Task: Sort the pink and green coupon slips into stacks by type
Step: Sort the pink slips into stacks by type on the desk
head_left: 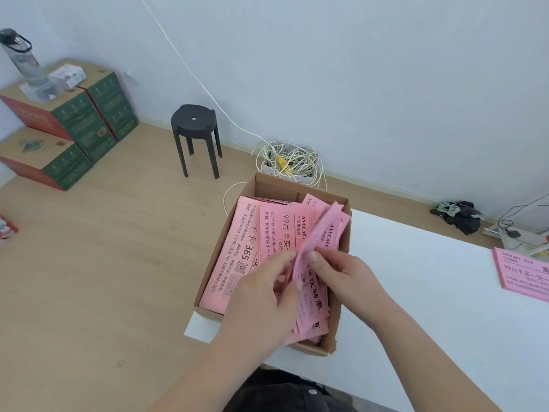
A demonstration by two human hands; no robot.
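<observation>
Head: left fingers (283, 259), right fingers (322, 264) pinch pink slip (320, 230).

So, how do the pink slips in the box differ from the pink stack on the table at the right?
The box slips lie loose and overlapping at mixed angles; the table stack is squared, edges aligned. The left hand and right hand pinch some box slips; nothing touches the table stack. The box slips sit inside the cardboard box; the table stack lies directly on the white table. Both are pink with dark print.

Slips (237, 248) in box (279, 187) on table (416, 292) — 1 stack (523, 272) (far right)
</observation>
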